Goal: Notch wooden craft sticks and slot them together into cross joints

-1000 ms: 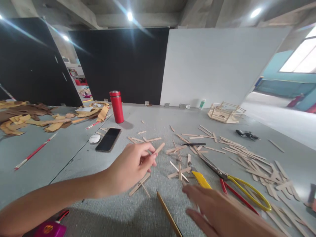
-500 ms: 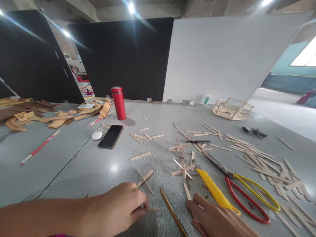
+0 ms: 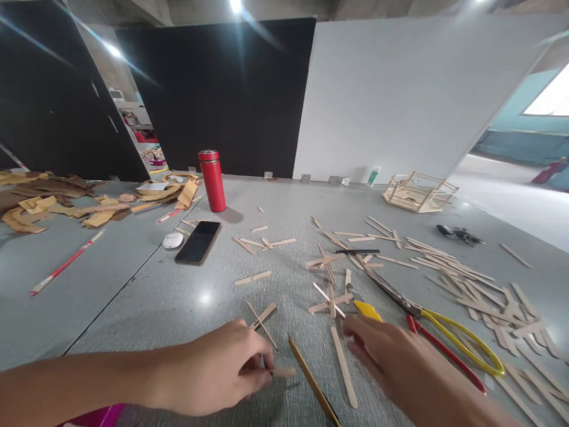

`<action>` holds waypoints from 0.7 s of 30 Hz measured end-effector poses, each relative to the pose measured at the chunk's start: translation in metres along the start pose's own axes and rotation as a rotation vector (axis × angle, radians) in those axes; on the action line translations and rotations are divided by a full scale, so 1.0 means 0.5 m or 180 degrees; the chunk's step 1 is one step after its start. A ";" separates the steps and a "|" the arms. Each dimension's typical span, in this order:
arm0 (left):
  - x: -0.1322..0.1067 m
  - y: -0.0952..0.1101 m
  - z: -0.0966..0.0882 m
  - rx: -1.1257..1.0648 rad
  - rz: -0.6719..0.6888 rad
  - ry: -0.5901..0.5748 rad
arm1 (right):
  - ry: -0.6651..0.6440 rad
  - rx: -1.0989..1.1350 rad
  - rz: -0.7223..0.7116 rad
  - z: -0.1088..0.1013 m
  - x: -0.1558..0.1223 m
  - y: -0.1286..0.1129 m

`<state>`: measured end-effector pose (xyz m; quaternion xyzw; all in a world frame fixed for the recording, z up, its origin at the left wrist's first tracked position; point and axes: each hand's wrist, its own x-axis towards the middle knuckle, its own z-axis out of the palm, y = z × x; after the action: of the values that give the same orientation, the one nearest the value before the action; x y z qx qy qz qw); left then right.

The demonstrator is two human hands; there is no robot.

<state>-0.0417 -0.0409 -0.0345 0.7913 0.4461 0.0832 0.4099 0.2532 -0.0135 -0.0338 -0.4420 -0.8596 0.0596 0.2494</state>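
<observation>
My left hand (image 3: 242, 367) is closed in a pinch on a popsicle stick (image 3: 283, 372), whose end pokes out to the right. Just beyond it, a thin sliver of wood lies across another stick (image 3: 267, 315). My right hand (image 3: 368, 347) hovers over a yellow utility knife (image 3: 368, 309) and hides most of its handle. Its fingers bend downward and are partly hidden; whether they touch the knife I cannot tell. Between my hands lie a loose popsicle stick (image 3: 344, 367) and a slim golden-brown pointed tool (image 3: 311, 379).
Red-and-yellow-handled shears (image 3: 413, 308) lie right of the knife, before a pile of sticks (image 3: 489, 302). Crossed sticks (image 3: 329, 301) lie ahead. Farther off are a phone (image 3: 198, 242), a red flask (image 3: 212, 181), a stick frame (image 3: 418, 193) and brown scraps (image 3: 57, 201).
My right hand has left the loose popsicle stick and moved forward over the yellow knife. My left hand keeps its stick, shifted slightly right. The view has tilted a little.
</observation>
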 end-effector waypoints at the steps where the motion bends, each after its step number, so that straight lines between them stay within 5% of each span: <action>1: 0.001 0.000 0.000 -0.0068 -0.0026 -0.0014 | -0.0099 -0.0136 0.0036 -0.004 0.006 0.017; 6: 0.004 0.002 0.002 -0.0109 0.0004 0.0051 | -0.0089 -0.0621 0.0160 -0.015 0.035 0.076; 10: 0.002 0.001 0.011 0.0135 0.0090 0.0024 | -0.0178 -0.0282 -0.0183 0.013 0.039 0.058; 14: 0.002 0.001 0.020 0.0288 0.0184 -0.0021 | 0.0038 -0.0137 -0.0065 0.030 0.039 0.054; 17: 0.006 0.006 0.023 0.0258 0.0228 -0.0070 | 0.0188 -0.0307 0.0071 0.018 0.058 0.108; 21: 0.012 0.011 0.025 0.0354 0.0190 -0.0082 | -0.0302 -0.0571 -0.0200 0.007 0.093 0.209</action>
<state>-0.0285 -0.0446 -0.0402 0.8268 0.4209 0.0603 0.3683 0.3053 0.0863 -0.0532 -0.4321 -0.8857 -0.0045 0.1696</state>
